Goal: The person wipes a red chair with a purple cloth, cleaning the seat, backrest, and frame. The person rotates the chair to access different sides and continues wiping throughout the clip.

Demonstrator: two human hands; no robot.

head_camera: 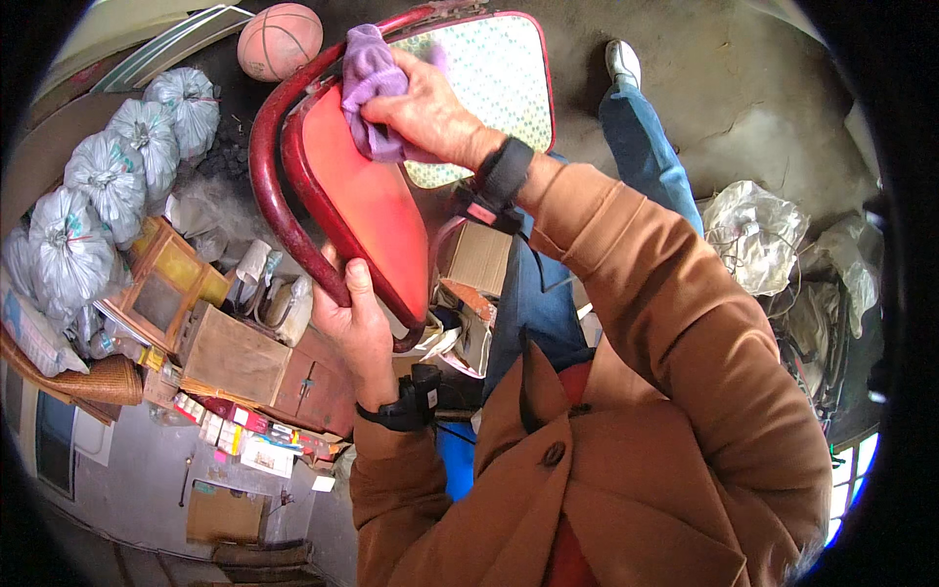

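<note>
A chair with a dark red tubular metal frame (273,187) is tilted in front of me. Its backrest (367,198) is smooth and orange-red, while the seat (499,81) has a pale cover with small green and yellow marks and a red rim. My left hand (356,315) grips the frame tube beside the lower end of the backrest, thumb uppermost. Bunched in my right hand (433,110) is a purple cloth (370,81), which lies against the upper end of the backrest and the tube there. Part of the seat is hidden behind that hand and the cloth.
An orange basketball (280,42) lies on the concrete floor beyond the frame. Several tied plastic bags (106,172) line the left side, near a wooden box (235,352) and a cardboard box (478,257). Crumpled clear plastic (755,235) lies at right.
</note>
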